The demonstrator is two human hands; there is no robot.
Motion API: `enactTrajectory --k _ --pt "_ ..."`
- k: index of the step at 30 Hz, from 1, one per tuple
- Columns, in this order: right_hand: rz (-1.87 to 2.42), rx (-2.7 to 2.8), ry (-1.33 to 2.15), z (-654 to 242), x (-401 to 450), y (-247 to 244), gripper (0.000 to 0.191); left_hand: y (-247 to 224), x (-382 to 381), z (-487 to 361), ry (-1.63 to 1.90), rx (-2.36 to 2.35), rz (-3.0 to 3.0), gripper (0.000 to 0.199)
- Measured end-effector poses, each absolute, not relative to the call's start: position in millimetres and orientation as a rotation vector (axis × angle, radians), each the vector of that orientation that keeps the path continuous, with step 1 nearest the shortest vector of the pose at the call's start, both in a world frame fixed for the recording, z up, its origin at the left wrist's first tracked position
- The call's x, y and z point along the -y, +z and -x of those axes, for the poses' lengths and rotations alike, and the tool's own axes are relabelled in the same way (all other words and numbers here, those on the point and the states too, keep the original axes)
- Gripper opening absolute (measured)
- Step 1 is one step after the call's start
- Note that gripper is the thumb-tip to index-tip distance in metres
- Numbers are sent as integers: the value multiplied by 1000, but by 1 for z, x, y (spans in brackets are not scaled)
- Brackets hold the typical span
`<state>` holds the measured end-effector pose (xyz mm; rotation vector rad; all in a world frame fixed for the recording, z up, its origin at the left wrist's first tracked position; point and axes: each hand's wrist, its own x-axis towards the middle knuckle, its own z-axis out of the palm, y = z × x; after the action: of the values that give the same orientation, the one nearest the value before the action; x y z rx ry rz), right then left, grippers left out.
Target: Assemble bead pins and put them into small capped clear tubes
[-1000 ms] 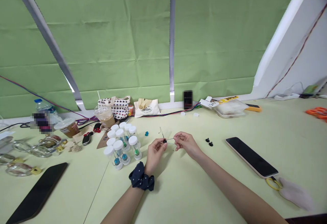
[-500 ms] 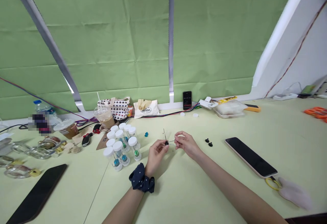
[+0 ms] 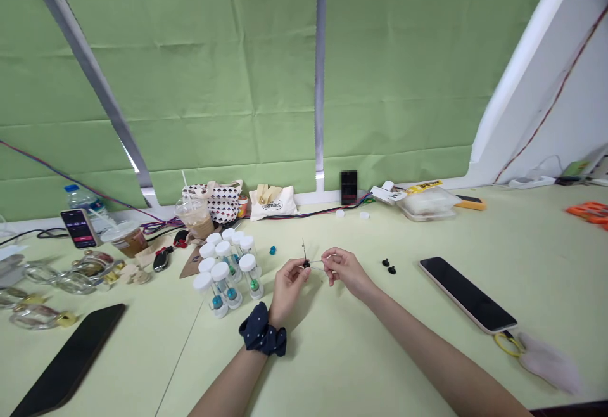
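Observation:
My left hand [image 3: 287,285] pinches a small black round piece [image 3: 306,264] between thumb and fingertips. From this piece a thin dark wire-like rod [image 3: 304,250] stands up, and a pale thin rod [image 3: 316,262] runs sideways to the right. My right hand [image 3: 344,270] is closed at the fingertips on the far end of that pale rod. A dark dotted scrunchie [image 3: 262,331] circles my left wrist. Left of my left hand stand several clear tubes with white caps [image 3: 221,271], with blue and green pieces inside. Two small black pieces [image 3: 388,266] lie right of my right hand.
A blue bit [image 3: 272,250] and two white caps [image 3: 352,214] lie beyond my hands. Phones [image 3: 468,293] rest on both sides. At the back are an iced drink cup [image 3: 194,219], a cloth pouch [image 3: 273,203] and a plastic box [image 3: 427,203]. Orange scissors [image 3: 589,212] lie far right.
Both hands have shifted very slightly left together with the black piece. Their pinching grips look the same, and the things on the table have stayed in place.

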<state>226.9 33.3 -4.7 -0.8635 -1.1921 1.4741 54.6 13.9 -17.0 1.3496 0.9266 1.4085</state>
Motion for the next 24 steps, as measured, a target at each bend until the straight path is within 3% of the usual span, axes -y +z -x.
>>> enactTrajectory --k 10,24 --pt "736 1228 1559 -227 -32 -1 34 -12 -15 -55 1379 -917 -1314 30" --pt "1000 1896 441 -230 -27 -2 31 -13 -12 -58 1320 -905 -1371 31"
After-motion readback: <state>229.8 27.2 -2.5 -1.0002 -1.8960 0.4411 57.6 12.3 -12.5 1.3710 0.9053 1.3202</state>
